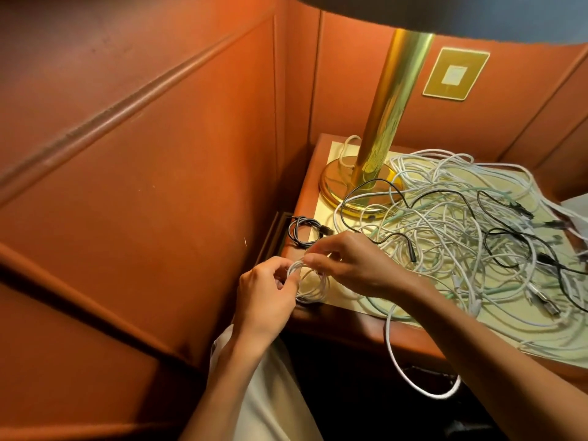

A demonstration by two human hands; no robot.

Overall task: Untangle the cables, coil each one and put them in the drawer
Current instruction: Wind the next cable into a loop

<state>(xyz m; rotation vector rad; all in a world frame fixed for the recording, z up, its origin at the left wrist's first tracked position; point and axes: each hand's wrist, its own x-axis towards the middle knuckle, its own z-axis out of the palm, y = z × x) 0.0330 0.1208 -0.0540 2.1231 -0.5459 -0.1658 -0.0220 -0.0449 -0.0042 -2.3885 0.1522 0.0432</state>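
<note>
One black coil (302, 232) done, on table (321, 205). Left hand (265, 296) and right hand (350, 265) both pinch white coil (310, 286), half wound. Tangle (461, 237) remains; nothing seen stowed.

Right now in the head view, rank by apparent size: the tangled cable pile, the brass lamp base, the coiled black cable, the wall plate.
1. Tangled cable pile
2. Brass lamp base
3. Wall plate
4. Coiled black cable
The last two look close, and the plate sits farther from the camera, so their order is unsure.

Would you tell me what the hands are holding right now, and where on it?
Both hold one coiled white cable: the left hand grips the coil's left side, the right hand pinches its top.
</note>
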